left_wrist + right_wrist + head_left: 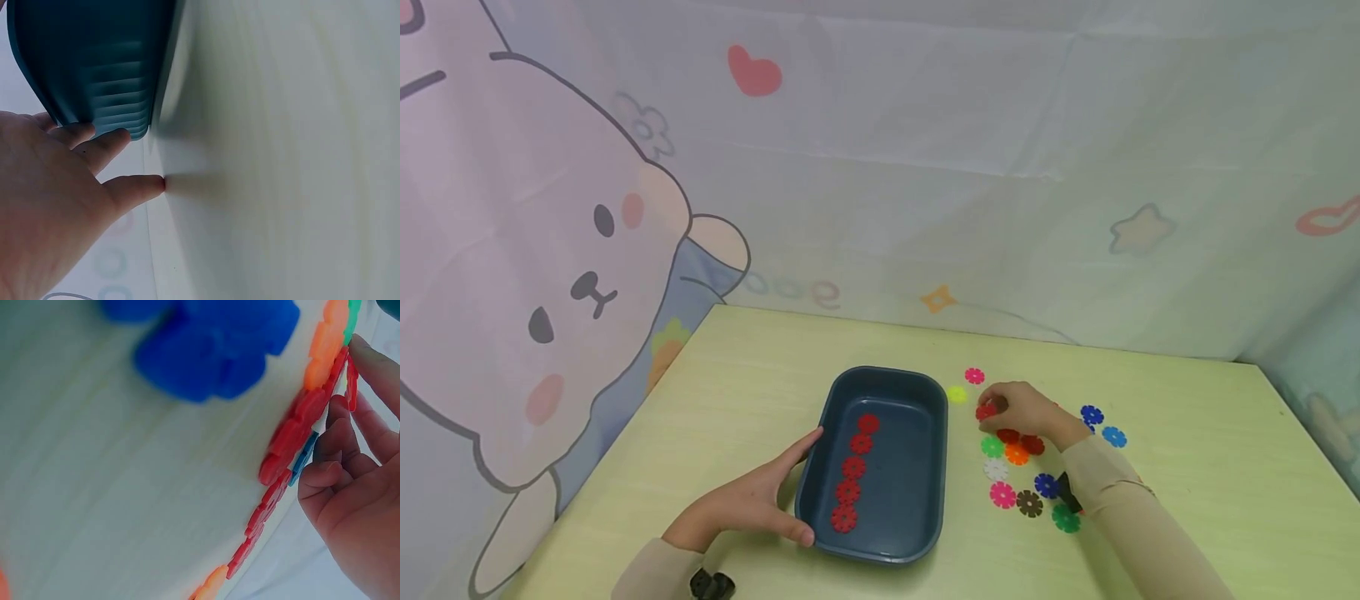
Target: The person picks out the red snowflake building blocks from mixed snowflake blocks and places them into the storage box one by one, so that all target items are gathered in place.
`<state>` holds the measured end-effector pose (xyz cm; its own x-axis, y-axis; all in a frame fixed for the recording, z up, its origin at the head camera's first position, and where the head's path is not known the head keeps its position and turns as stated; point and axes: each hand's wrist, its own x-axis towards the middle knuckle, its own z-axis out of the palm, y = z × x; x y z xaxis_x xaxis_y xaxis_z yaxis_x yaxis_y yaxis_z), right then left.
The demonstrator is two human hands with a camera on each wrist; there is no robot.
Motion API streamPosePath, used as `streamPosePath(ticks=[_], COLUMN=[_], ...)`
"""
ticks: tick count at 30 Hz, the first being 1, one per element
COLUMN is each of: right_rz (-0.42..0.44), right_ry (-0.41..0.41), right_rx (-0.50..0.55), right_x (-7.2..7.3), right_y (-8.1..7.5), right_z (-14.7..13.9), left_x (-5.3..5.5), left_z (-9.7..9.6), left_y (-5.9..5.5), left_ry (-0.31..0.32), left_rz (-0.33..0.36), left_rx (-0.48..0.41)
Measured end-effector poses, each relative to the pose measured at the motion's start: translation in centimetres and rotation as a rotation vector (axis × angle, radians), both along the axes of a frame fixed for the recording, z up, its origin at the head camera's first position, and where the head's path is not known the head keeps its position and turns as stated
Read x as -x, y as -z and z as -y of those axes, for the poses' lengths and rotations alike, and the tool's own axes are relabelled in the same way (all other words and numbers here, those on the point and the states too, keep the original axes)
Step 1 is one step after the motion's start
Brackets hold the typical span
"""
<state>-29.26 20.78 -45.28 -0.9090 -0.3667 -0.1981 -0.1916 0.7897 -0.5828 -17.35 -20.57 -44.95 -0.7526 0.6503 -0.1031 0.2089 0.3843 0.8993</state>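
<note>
A dark blue-grey tray sits on the table, with several red flower-shaped plastic discs in a column on its floor. My left hand rests against the tray's left side, fingers spread and fairly straight; the left wrist view shows its fingertips by the ribbed tray wall. To the right of the tray, my right hand pinches a red flower-shaped disc between thumb and fingers. That red disc appears edge-on in the right wrist view. Other red discs lie beneath this hand.
Loose discs of other colours surround the right hand: orange, white, brown, green, blue, yellow and pink. A printed cloth hangs behind the pale table.
</note>
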Motion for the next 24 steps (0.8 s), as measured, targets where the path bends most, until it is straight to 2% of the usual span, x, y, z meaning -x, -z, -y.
streamPosePath(ticks=[6,12,19,24], right_rz=[-0.020,-0.048,-0.217,-0.280], right_ry=[-0.019,-0.030,-0.093,-0.155], right_rx=[-0.002,0.043,0.125,0.205], right_x=[0.0,-0.2,-0.8,-1.3], right_y=[-0.1,-0.8,-2.8,-4.0], right_z=[-0.1,0.1,0.8,1.9], left_x=[0.0,-0.1,-0.1,0.0], left_z=[0.1,0.1,0.1,0.2], left_y=[0.0,0.1,0.2,0.2], left_ry=[-0.003,0.001,-0.001,0.002], left_rz=[-0.011,-0.021,-0.023,-0.032], left_rx=[0.004,0.006,0.008,0.013])
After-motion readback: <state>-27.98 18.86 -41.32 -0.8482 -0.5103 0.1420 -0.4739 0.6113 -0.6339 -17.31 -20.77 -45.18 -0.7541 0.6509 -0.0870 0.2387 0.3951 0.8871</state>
